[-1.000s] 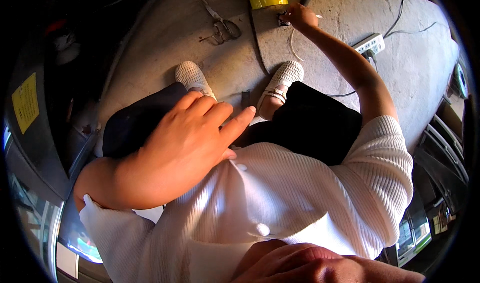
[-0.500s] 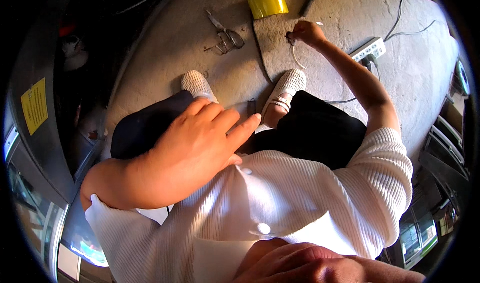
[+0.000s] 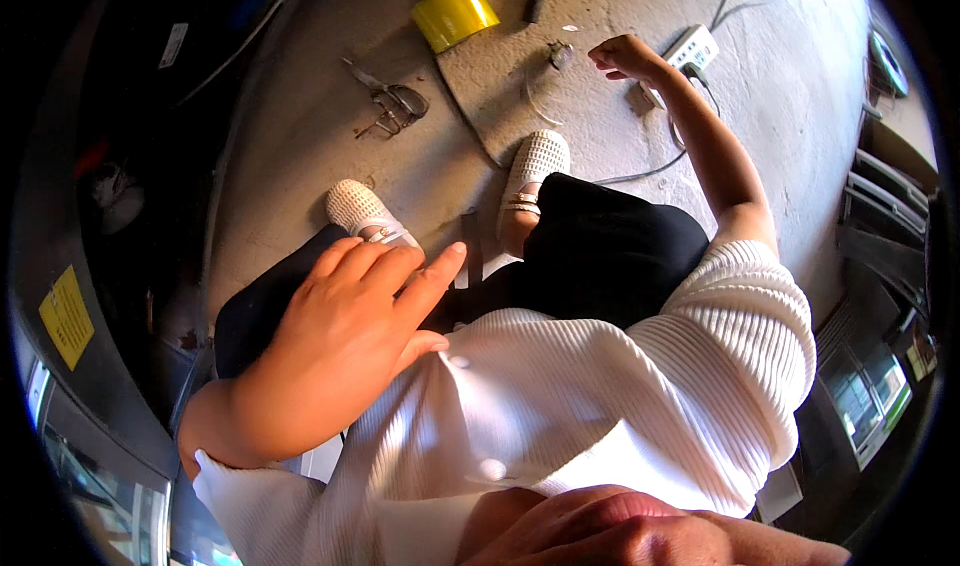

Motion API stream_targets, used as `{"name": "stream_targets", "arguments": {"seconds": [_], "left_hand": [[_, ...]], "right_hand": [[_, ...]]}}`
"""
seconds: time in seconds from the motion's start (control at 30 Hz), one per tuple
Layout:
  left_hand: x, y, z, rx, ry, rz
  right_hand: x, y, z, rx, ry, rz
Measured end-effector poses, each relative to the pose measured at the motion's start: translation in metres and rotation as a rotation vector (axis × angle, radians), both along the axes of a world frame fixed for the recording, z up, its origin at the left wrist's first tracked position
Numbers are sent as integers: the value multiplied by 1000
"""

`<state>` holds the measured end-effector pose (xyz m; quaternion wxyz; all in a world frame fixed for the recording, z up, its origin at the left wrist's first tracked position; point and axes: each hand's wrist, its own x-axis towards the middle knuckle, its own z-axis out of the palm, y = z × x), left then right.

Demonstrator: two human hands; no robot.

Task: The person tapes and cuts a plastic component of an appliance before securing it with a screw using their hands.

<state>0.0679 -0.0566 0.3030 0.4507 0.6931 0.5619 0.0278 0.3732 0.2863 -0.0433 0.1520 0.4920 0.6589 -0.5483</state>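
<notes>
My left hand (image 3: 340, 316) hovers over my lap in front of the white ribbed shirt (image 3: 530, 386), back up, fingers stretched and apart, holding nothing. Out over the floor, my right hand (image 3: 626, 59) is loosely bent with its fingers partly apart, and nothing shows in it. Just left of it lies a small greyish object (image 3: 561, 56), its kind too small to make out. A thin pale curved strip (image 3: 538, 101) runs from near that object toward my right shoe (image 3: 540, 154). Farther left, scissors (image 3: 385, 94) lie on the floor beside a thin tangled piece.
A roll of yellow tape (image 3: 455, 15) sits at the far middle. The white power strip (image 3: 690, 54), with a plug and cords, lies beside my right hand. A dark cord (image 3: 465, 116) crosses the concrete floor. Dark equipment with a yellow label (image 3: 67, 318) stands at left.
My right hand has let go of the small object and moved right, toward the power strip. The object stays on the floor. The view has shifted; my left hand stays over my lap.
</notes>
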Motion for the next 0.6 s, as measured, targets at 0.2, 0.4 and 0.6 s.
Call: {"name": "stream_targets", "arguments": {"seconds": [0.2, 0.4, 0.6], "left_hand": [[0, 3, -1, 22, -20, 2], [0, 6, -4, 16, -2, 9], [-18, 30, -23, -259, -128, 242]], "right_hand": [[-25, 5, 47, 478, -295, 342], [-101, -27, 43, 774, 190, 543], [-180, -49, 29, 1076, 316, 903]]}}
